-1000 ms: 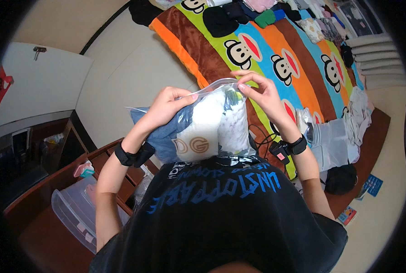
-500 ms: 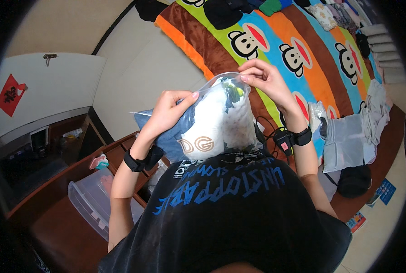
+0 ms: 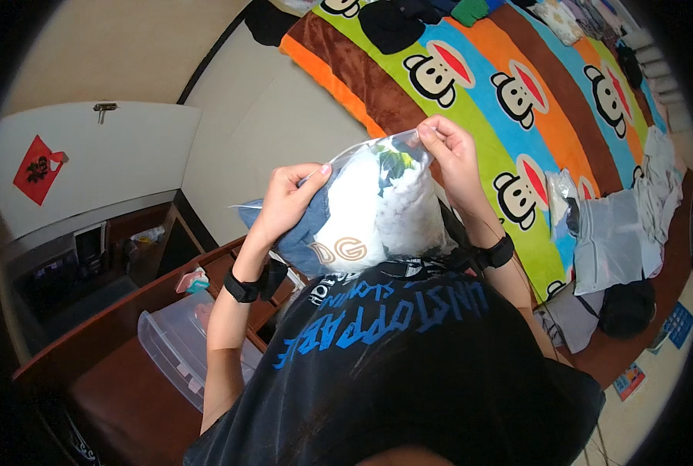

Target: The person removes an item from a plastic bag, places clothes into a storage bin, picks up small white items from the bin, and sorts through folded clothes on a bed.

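A clear plastic zip bag (image 3: 354, 225), filled with white and blue folded cloth and a bit of green, rests against my chest. My left hand (image 3: 290, 198) pinches its top edge on the left, thumb on the near side. At the right end of that edge, my right hand (image 3: 451, 151) grips the rim between thumb and fingers. The rim is drawn fairly straight between the two hands. A blue garment (image 3: 304, 241) fills the bag's left part, next to my left wrist. Black straps sit on both wrists.
A bed with a striped cartoon blanket (image 3: 471, 101) lies ahead and right. Clothes and another translucent zip bag (image 3: 607, 241) lie along its right side. At left stand a brown wooden cabinet (image 3: 98, 373) with a clear plastic box (image 3: 179, 353), and a white door (image 3: 121, 155).
My right hand has shifted slightly right and down along the bag's rim, and the rim looks straighter. The view has turned a little, moving the surroundings rightward.
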The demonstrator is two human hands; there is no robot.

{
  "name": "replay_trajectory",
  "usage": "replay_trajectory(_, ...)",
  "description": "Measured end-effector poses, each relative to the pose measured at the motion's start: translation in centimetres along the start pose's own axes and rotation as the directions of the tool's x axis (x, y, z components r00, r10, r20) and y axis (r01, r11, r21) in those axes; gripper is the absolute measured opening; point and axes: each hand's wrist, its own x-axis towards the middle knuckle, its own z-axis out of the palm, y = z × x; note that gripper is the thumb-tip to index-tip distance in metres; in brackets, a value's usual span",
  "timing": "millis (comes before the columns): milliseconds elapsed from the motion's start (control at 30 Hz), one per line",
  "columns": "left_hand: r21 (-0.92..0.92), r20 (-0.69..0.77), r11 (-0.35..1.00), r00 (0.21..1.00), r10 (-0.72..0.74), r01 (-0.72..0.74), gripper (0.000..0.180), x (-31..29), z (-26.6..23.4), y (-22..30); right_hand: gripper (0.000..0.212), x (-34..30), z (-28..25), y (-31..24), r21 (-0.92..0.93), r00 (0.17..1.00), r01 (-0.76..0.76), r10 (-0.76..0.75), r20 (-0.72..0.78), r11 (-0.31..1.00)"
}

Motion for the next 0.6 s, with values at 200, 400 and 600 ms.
replay_trajectory(200,0.086,-0.077,0.990,0.990,0.122,-0.115,0.027,-0.1,0.9,0.8,0.020,0.0,0.6,1.6,0.199,1.000,-0.027,0.029,-0.008,0.980)
replay_trajectory(400,0.201,-0.011,0.953,0.972,0.235,-0.228,0.026,-1.0,0.0,0.9,0.016,-0.3,1.5,0.2,-0.057,1.000,0.000,-0.001,-0.028,0.998)
replay_trajectory(600,0.246,-0.120,0.943,0.958,0.261,-0.226,0.024,-1.6,0.6,0.0,0.029,-0.3,4.6,-5.1,-0.787,0.865,0.486,-0.340,0.370,0.380)
